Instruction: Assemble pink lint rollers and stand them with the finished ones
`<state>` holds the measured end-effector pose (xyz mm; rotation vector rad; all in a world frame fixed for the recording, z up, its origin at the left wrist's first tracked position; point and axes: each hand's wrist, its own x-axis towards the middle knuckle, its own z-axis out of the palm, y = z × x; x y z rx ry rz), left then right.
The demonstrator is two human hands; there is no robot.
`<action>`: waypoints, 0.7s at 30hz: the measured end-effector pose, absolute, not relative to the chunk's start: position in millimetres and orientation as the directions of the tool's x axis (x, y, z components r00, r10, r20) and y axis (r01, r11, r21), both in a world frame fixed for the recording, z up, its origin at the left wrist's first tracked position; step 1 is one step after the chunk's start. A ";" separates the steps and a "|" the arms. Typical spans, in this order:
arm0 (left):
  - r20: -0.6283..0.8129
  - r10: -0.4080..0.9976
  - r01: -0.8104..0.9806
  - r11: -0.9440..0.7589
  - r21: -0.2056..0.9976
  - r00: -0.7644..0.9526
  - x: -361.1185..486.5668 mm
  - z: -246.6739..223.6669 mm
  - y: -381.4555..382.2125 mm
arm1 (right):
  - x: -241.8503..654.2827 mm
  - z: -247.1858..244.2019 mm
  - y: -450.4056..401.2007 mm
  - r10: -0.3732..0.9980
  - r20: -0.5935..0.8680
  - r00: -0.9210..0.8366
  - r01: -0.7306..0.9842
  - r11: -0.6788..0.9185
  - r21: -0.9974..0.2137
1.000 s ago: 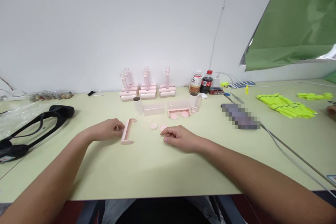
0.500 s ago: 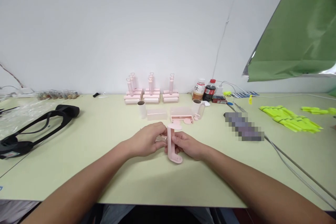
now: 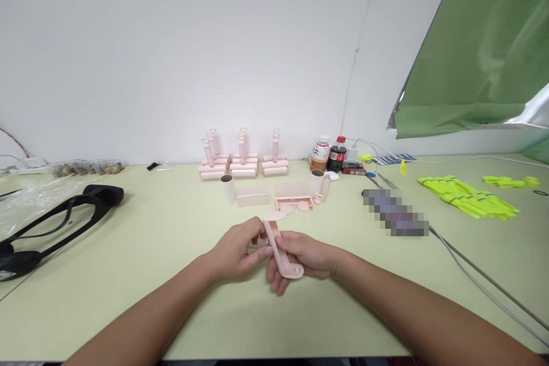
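Note:
In front of me my right hand [image 3: 306, 251] grips a pale pink plastic bracket [image 3: 281, 251], a long strip with rounded, turned-out ends, held tilted over the table. My left hand [image 3: 240, 249] is closed at the bracket's left side, its thumb tip close to the strip. Between its fingers shows a small clear plastic piece [image 3: 258, 242], mostly hidden. Just beyond the hands lie a pink open tray-like part [image 3: 281, 206] and a pink round disc [image 3: 303, 206]. Beside them are two clear boxy covers [image 3: 253, 196], two white paper rolls [image 3: 229, 190] and a clear tube [image 3: 326, 189].
Along the wall stand several pink roller holders [image 3: 243, 170] with upright heart-topped tubes. A white-capped bottle [image 3: 319, 155] and a cola bottle [image 3: 337, 155] are at back right. Yellow strips [image 3: 467, 197], a cable [image 3: 476, 280] and a blurred dark object [image 3: 394, 213] lie right; a black headset [image 3: 64, 229] lies left.
The bracket has gone from upright to tilted, its top leaning left. My right hand's lower fingers now show beneath it. My left thumb has moved nearer to the strip. The view has shifted slightly.

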<state>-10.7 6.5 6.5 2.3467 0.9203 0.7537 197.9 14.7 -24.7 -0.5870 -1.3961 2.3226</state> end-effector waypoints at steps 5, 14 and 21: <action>0.270 0.703 0.451 -0.655 0.606 0.658 -8.2 9.9 3.8 | 193.2 -28.8 13.5 0.548 -0.092 -0.831 -0.124 -0.344 -0.931; 0.093 0.912 0.709 -0.372 0.599 0.400 -19.8 8.6 17.9 | 200.9 -7.5 19.2 0.785 0.084 -0.614 0.179 0.241 -0.954; 0.117 0.866 0.399 -0.339 0.852 0.486 -35.3 32.5 17.4 | 204.9 -17.7 16.3 0.878 0.015 -0.478 0.585 0.331 -0.741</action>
